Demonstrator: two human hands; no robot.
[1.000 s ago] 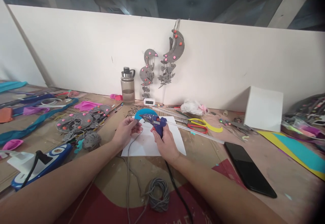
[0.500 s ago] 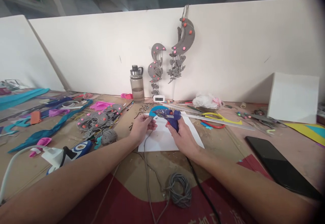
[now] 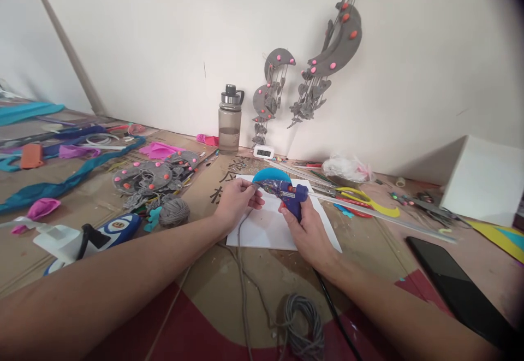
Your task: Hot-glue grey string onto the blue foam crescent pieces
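Observation:
My right hand [image 3: 309,230] is wrapped round the handle of a blue glue gun [image 3: 289,193], with a long clear glue stick [image 3: 380,213] sticking out of its back. The nozzle points left, at the fingertips of my left hand [image 3: 237,205]. My left fingers are pinched together, and a grey cord [image 3: 241,246] runs up into them. Behind the nozzle a bright blue rounded piece [image 3: 272,174] shows, partly covered by the gun; whether my left fingertips also hold its edge is hidden. Under both hands lies a white sheet [image 3: 270,235].
A coil of grey cord [image 3: 303,325] and the gun's black cable [image 3: 335,309] lie in front. A phone [image 3: 450,284] and yellow-handled scissors [image 3: 368,202] are right. Left are a yarn ball [image 3: 174,212] and a power strip [image 3: 118,230]. A bottle [image 3: 229,126] stands behind.
The camera view has tilted down and shifted, so the scene sits differently in the picture. Both hands keep their grips, with the nozzle still close to my left fingertips.

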